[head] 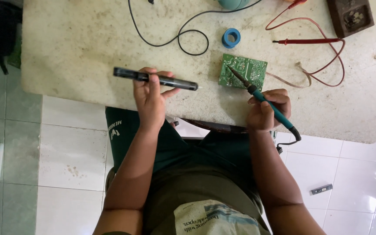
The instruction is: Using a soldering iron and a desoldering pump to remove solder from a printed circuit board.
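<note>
The person's right hand [267,114] was clenched around the teal handle of a soldering iron [264,99], held like a pen, with its dark tip resting on the upper left part of the green circuit board [243,71]. The left hand [149,96] gripped a long black pen-shaped tool [155,78], probably a solder sucker, level above the bench [79,56] with its pale nozzle pointing toward the board but well short of it.

To do this step well, the iron's tip likely needed to stay steady on a single joint, and the black tool would have to come in close beside the tip without knocking the board, which lay loose on the bench with nothing pinning it.

The board was small and rectangular, green with pale silver solder pads and traces, lying flat near the bench's front edge. A thin ribbon of pale wires [290,78] ran from its right side. A blue ring-shaped spool [231,38] lay just behind it, and red probe leads [308,41] looped to the right.
</note>
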